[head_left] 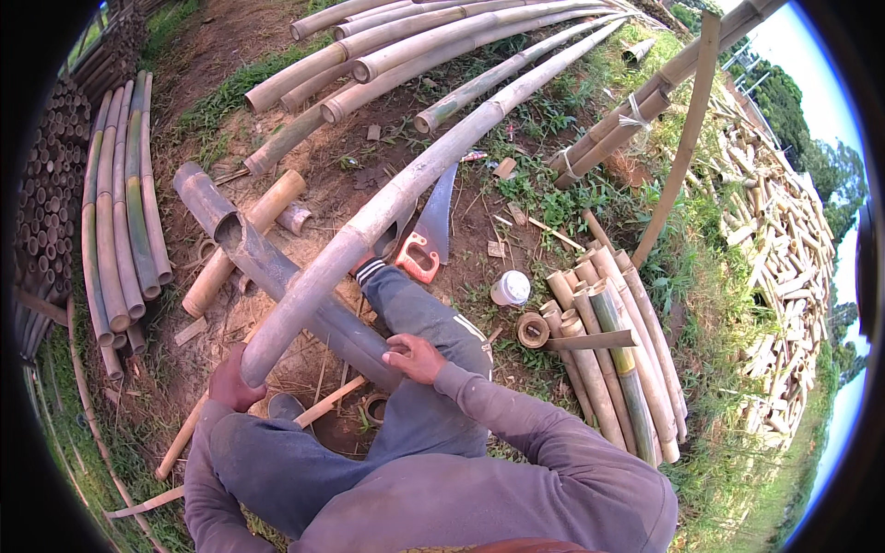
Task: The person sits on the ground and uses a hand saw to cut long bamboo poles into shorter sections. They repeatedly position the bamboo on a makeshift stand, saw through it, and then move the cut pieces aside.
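Note:
A long pale bamboo pole (369, 221) slants from near my lap toward the far right. My left hand (235, 380) is wrapped round its near end. Under it, crossing at an angle, lies a thick dark bamboo pole (346, 336) with a notch cut in its upper side. My right hand (415, 358) is by the near end of that dark pole, over my leg, its fingers loosely apart and nothing visible in them. A handsaw with an orange handle (419, 258) lies on the ground beyond my knee. A short bamboo log (263, 217) sits under the dark pole.
Cut bamboo lengths (613, 359) are stacked at the right, with a white lidded cup (510, 288) beside them. Long poles (442, 46) lie at the far side, others (120, 203) at the left. Tied bamboo (618, 138) slants at the far right near a heap of offcuts (779, 267).

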{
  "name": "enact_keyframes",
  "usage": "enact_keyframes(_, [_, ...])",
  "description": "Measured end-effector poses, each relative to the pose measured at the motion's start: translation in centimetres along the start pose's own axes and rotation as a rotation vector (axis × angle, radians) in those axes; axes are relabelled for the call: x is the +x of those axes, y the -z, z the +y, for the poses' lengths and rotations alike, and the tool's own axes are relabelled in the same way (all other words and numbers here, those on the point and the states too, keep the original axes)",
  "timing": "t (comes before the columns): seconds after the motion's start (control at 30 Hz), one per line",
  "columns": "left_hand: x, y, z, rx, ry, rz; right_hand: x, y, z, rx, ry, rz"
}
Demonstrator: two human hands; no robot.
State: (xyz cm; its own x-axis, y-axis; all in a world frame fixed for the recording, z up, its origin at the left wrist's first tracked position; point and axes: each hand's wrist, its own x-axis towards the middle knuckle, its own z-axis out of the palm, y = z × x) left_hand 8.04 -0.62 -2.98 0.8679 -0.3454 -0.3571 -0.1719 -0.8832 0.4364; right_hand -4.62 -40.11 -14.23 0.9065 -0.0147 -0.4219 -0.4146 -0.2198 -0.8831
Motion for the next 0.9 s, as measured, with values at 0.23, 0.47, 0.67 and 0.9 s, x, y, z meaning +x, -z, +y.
enact_keyframes(0.23, [-0.5,-0.1,-1.6,-0.065,-0.078,0.034,10.9,-0.6,-12.0,0.740,-0.029,0.273])
enact_keyframes(0.47, [0.3,3.5,-2.9,-0.225,-0.171,-0.023,19.9,-1.4,-19.2,1.118,-0.186,0.519])
enact_keyframes(0.67, [-3.6,8.1,-9.6,0.168,-0.115,0.285,23.4,-10.8,-18.2,1.437,0.102,0.087])
enact_keyframes(0.9, [-21.4,14.7,-34.4,0.654,0.442,0.627,14.4,-21.6,-23.9,0.936,-0.091,-0.271])
